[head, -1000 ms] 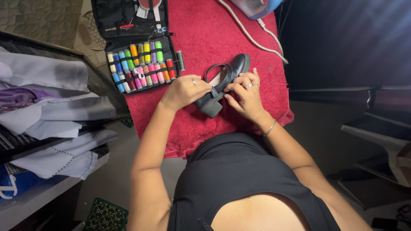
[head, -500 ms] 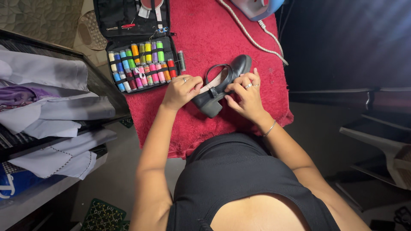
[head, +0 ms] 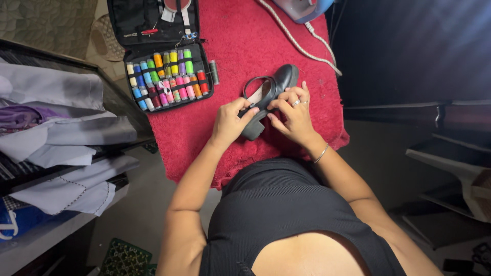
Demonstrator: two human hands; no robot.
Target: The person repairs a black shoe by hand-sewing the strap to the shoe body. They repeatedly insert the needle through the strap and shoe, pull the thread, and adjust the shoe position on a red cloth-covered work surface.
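Black shoe [head: 268, 97] in both-hand grip; open sewing kit [head: 163, 56] holds thread spools [head: 166, 79].

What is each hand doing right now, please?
Left hand: closed on the heel end of the black shoe.
Right hand: fingers pinching the same shoe's side.

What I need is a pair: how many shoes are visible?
1: the black shoe on the red cloth, held by left hand and right hand. Another may be hidden.

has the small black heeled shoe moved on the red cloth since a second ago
No. The small black heeled shoe lies at the same spot right of the open sewing kit of coloured thread spools, held by the left hand and right hand.
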